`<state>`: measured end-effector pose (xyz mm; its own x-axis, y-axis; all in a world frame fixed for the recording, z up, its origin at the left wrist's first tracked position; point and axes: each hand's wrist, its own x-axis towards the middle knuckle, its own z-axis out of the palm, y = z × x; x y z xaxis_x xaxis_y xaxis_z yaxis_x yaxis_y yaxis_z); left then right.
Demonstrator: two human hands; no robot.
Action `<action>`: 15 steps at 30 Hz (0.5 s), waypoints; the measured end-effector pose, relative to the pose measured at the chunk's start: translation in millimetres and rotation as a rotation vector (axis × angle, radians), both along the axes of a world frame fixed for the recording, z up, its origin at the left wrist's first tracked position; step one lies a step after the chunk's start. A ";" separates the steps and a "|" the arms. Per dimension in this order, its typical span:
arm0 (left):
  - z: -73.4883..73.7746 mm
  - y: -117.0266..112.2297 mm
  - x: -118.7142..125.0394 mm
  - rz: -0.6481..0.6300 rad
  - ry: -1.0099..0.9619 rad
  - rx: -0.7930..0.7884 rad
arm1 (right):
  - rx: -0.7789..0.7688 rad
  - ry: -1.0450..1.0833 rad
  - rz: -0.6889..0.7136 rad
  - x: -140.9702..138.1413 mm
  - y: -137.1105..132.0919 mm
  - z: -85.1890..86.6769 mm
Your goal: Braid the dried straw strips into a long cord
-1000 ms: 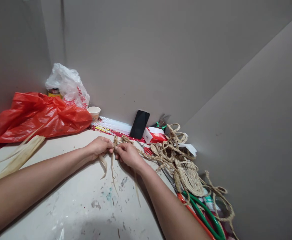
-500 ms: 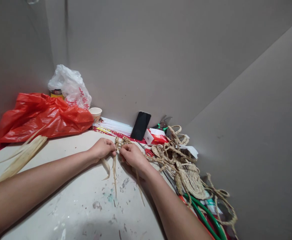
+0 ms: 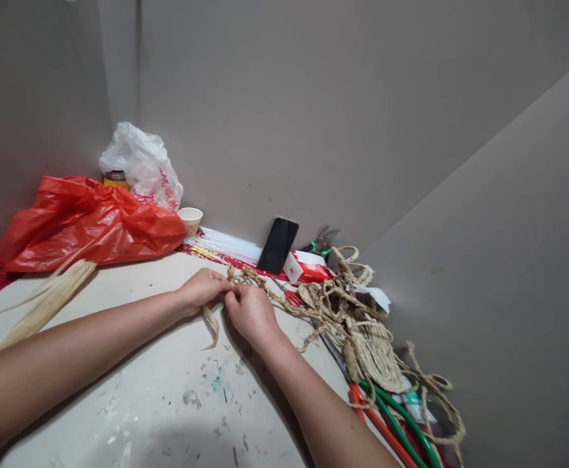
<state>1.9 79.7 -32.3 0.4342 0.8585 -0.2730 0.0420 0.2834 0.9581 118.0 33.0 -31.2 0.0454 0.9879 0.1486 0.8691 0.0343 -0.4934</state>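
My left hand (image 3: 204, 288) and my right hand (image 3: 249, 311) meet at the middle of the table, both pinched on the end of a braided straw rope (image 3: 265, 288). The rope runs right from my fingers into a tangle of finished straw braid (image 3: 357, 325). One loose pale straw strand (image 3: 211, 325) curls down under my left hand. Both forearms lie over the paint-speckled tabletop (image 3: 167, 390).
A bundle of pale straw strips (image 3: 45, 302) lies at the left. Behind it are a red plastic bag (image 3: 84, 224), a white bag (image 3: 141, 166) and a paper cup (image 3: 189, 220). A black phone (image 3: 277, 245) leans on the wall beside a red-white box (image 3: 304, 268). Green and red hoses (image 3: 391, 422) lie at right.
My hands have drawn closer together on the braid. The loose strands that hung below my right hand are gathered up; only one curls under my left hand now.
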 end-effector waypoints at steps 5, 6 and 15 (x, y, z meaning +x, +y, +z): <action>-1.0 5.2 -0.8 0.022 -0.037 -0.073 | -0.106 -0.021 0.245 -0.3 -10.1 17.3; -0.1 6.6 -1.6 0.016 -0.048 -0.088 | -0.155 0.003 0.313 3.4 -11.2 22.5; 7.0 15.7 -9.2 -0.119 -0.138 -0.203 | -0.135 0.721 0.002 30.8 11.4 21.2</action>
<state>-7.3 95.4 -25.4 0.5738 0.7328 -0.3657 -0.0409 0.4716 0.8809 148.8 44.4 -10.0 0.0843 0.9956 -0.0401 0.3271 -0.0656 -0.9427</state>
